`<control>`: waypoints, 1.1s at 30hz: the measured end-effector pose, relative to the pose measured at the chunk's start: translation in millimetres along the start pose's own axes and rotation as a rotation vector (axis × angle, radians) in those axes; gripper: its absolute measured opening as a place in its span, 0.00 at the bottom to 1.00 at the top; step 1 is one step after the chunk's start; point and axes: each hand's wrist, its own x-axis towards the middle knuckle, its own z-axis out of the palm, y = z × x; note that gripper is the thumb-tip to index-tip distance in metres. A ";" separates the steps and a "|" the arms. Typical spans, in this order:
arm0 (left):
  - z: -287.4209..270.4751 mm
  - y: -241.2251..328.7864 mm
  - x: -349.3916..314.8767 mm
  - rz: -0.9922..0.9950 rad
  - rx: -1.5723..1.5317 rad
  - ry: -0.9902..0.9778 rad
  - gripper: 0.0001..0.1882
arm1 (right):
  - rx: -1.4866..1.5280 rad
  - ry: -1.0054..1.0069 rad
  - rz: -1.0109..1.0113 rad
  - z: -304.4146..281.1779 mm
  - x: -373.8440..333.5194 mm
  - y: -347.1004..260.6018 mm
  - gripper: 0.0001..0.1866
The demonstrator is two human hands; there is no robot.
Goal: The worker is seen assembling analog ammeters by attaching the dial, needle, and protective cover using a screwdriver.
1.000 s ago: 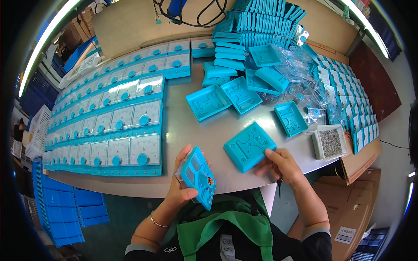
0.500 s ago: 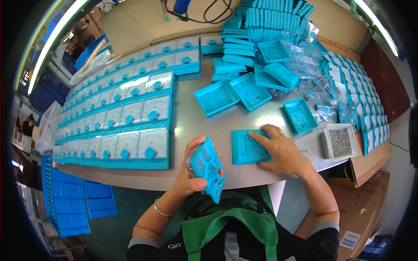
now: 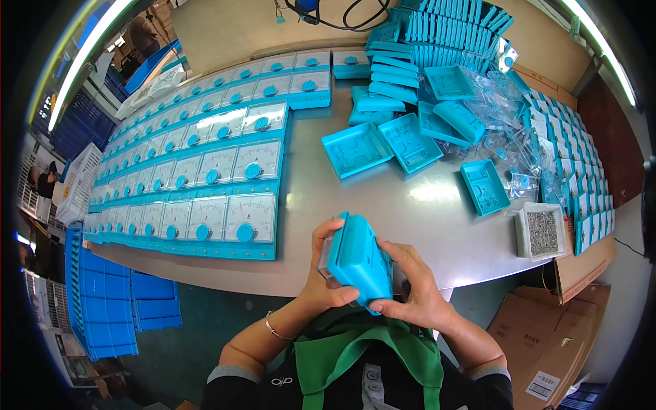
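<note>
Over the table's near edge, my left hand [image 3: 321,283] grips a panel meter [image 3: 333,256] with a clear front and a turquoise frame, tilted on its side. My right hand [image 3: 418,294] holds a turquoise back case [image 3: 369,263] against the meter's rear, with fingers along its far side and the thumb at its lower corner. The two parts meet in front of my apron; whether they are fully seated cannot be seen. The meter's dial is turned away.
Rows of finished-looking meters [image 3: 249,217] cover the table's left. Loose turquoise cases [image 3: 485,188] and a heap of clear covers [image 3: 492,102] lie at the back right. A white tub of small metal screws [image 3: 543,232] stands at the right edge, near stacked meter parts [image 3: 581,160].
My right hand has picked the turquoise back case up off the table and brought it left onto the meter. My left hand has turned the meter and moved slightly right.
</note>
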 end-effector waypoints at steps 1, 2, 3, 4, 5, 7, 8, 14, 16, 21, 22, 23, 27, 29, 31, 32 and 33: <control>1.7 1.4 -0.2 -0.009 0.000 -0.001 0.53 | -0.002 -0.003 0.000 1.8 0.8 0.1 0.45; 2.4 2.1 -0.6 -0.018 0.001 -0.001 0.53 | 0.027 0.004 0.027 4.6 1.2 0.2 0.45; 1.0 0.8 -1.3 -0.015 0.000 0.001 0.53 | 0.055 0.011 0.053 7.2 2.1 -0.1 0.45; 0.0 -1.5 -3.5 0.002 0.024 0.013 0.53 | 0.054 0.005 0.052 9.2 2.6 -1.3 0.45; -0.6 -2.3 -5.2 0.020 0.048 0.026 0.53 | 0.023 0.007 0.015 11.3 3.5 -2.8 0.44; -2.1 2.0 -5.9 0.042 0.072 0.044 0.52 | -0.011 0.011 -0.029 16.4 8.0 -3.4 0.43; -2.9 7.1 -4.2 0.061 0.096 0.057 0.51 | 0.009 0.022 -0.066 20.2 11.5 -0.3 0.42; -3.7 72.9 24.6 0.146 1.085 -0.196 0.49 | 0.393 -0.071 0.017 5.4 37.5 -10.4 0.38; -6.0 71.2 24.2 0.147 1.152 -0.210 0.50 | 0.279 -0.063 0.182 2.7 47.7 -24.0 0.35; -14.5 81.9 27.4 0.464 1.460 -0.268 0.38 | 0.807 -0.098 0.419 -25.1 91.2 29.6 0.32; -20.2 81.1 28.7 0.462 1.654 -0.306 0.36 | 0.752 -0.098 0.492 -18.7 102.9 31.3 0.32; -33.8 75.9 37.6 0.565 1.747 -0.256 0.36 | 0.693 -0.091 0.559 -14.4 113.1 31.6 0.32; -63.0 81.5 82.1 0.440 1.716 -0.184 0.38 | 0.200 0.066 0.275 -12.4 142.7 51.7 0.25; -68.6 81.6 108.4 0.459 1.816 -0.173 0.39 | -0.278 0.073 0.115 -10.5 130.2 71.5 0.22; -79.3 72.4 133.4 0.448 1.861 -0.209 0.38 | -0.757 0.023 0.038 -8.8 110.8 64.3 0.18; -80.9 61.7 147.6 0.442 1.896 -0.247 0.37 | -0.775 0.046 0.058 -8.8 103.3 62.0 0.18; -93.7 54.5 153.2 0.431 1.926 -0.249 0.36 | -0.792 0.011 0.140 -6.5 97.6 58.9 0.20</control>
